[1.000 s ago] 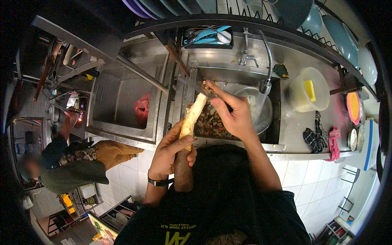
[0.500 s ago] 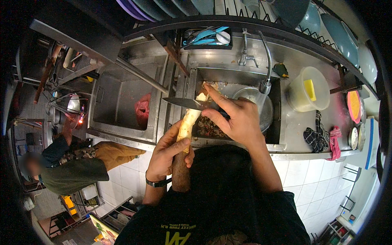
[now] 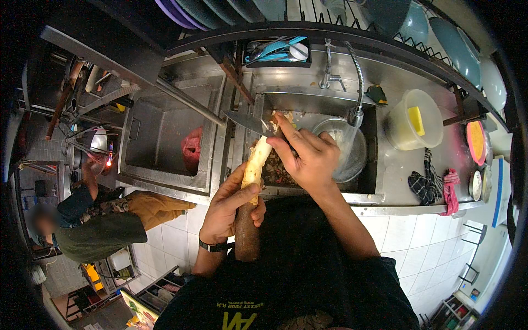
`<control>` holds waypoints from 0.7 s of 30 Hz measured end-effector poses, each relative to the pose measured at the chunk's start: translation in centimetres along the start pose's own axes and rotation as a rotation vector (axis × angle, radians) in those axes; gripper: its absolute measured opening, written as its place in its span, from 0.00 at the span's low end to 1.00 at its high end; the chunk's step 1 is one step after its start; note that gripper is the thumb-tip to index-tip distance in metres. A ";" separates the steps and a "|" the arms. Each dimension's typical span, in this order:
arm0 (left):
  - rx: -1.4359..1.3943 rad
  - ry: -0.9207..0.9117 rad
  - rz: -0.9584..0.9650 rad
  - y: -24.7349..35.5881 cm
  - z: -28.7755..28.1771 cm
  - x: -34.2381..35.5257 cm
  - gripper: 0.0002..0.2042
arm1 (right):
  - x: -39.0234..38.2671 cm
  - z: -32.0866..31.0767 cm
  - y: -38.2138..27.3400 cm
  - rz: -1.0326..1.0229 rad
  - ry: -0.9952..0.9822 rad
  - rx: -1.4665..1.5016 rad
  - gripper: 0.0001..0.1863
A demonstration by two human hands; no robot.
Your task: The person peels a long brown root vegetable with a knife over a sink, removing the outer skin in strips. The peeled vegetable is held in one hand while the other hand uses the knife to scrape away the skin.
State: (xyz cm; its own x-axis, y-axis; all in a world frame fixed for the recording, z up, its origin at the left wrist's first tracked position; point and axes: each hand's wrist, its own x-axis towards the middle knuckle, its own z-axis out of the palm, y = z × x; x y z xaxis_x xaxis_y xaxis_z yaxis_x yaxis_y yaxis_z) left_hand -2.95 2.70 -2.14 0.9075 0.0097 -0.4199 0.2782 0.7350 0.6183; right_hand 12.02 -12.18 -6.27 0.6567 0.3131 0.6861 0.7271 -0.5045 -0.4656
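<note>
My left hand (image 3: 228, 208) grips a long root vegetable (image 3: 255, 165), its upper half peeled pale yellow and its lower half still in brown skin, tilted up toward the sink. In my right hand (image 3: 308, 157) is a knife (image 3: 246, 122), its wide dark blade pointing left just above the root's peeled tip; the handle is hidden in my fingers. Shavings cling to the blade near my fingertips. Beneath my hands, the sink (image 3: 319, 102) holds dark peelings (image 3: 279, 177) and a clear round bowl (image 3: 352, 159) at its right.
A second sink (image 3: 159, 129) on the left holds a red bag-like thing (image 3: 192, 149). To the right stand a translucent tub (image 3: 412, 124), cloths (image 3: 451, 191) and a flexible tap (image 3: 360, 82). A dish rack (image 3: 308, 27) overhangs the back. Another person (image 3: 104, 236) is at the left, by a flame.
The knife's blade has moved up off the root's side to above its tip, with my right hand shifting slightly. My left hand stays on the root.
</note>
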 end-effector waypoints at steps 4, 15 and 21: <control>0.012 0.050 0.002 -0.2 0.0 0.1 0.30 | -0.3 0.4 -0.2 0.038 -0.008 -0.030 0.25; 0.178 0.073 -0.027 -0.5 -0.2 -0.1 0.30 | -0.1 2.2 1.5 0.657 -0.073 0.743 0.18; 0.420 0.173 0.147 -0.7 -0.7 0.3 0.30 | -0.4 1.3 2.4 0.218 -0.105 0.605 0.22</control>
State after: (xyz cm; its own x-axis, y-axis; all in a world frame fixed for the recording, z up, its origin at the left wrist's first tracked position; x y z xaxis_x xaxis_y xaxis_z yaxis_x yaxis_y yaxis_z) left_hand -3.08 2.67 -3.12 0.8909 0.2326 -0.3901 0.2859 0.3801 0.8796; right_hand 13.73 -12.43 -8.40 0.7954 0.3475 0.4965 0.5396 -0.0331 -0.8413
